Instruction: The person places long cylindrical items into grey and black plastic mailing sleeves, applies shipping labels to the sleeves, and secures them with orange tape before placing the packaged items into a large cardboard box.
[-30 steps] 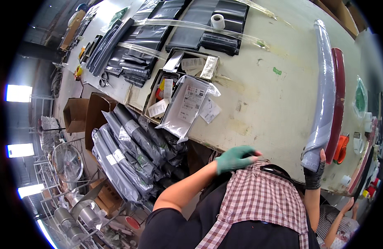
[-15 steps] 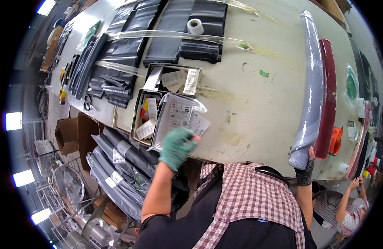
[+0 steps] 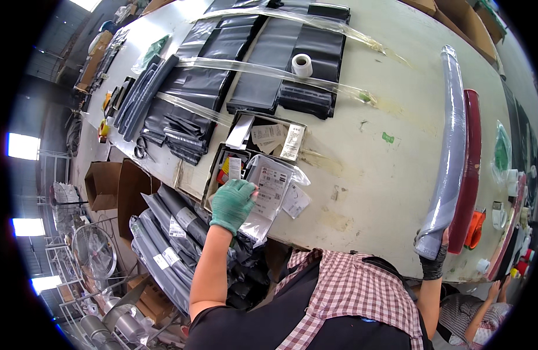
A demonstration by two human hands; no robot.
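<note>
My left hand [image 3: 233, 204], in a green glove, is over the near edge of an open box [image 3: 213, 175] of paper slips and labels. Its fingers are curled, with bare fingertips showing beside a clear plastic pouch of printed labels [image 3: 272, 185]; what they hold, if anything, is hidden. A white slip [image 3: 234, 168] stands just beyond the knuckles. My right hand [image 3: 433, 261], in a dark fingerless glove, is wrapped around the near end of a long grey roll in shiny film [image 3: 448, 146]. That roll lies on the table beside a dark red roll [image 3: 469, 169].
Black plastic bags [image 3: 245, 64] lie in stacks at the far left under clear strips, with a white tape roll [image 3: 302, 65] on top. Scissors [image 3: 141, 148] lie near the left edge. Grey wrapped parcels [image 3: 164, 245] are below. An orange tape dispenser [image 3: 475, 228] sits right of the rolls.
My left hand has moved leftward from the label pouch to the box's near edge. The whole view has shifted. My right hand stays on the grey roll's near end.
</note>
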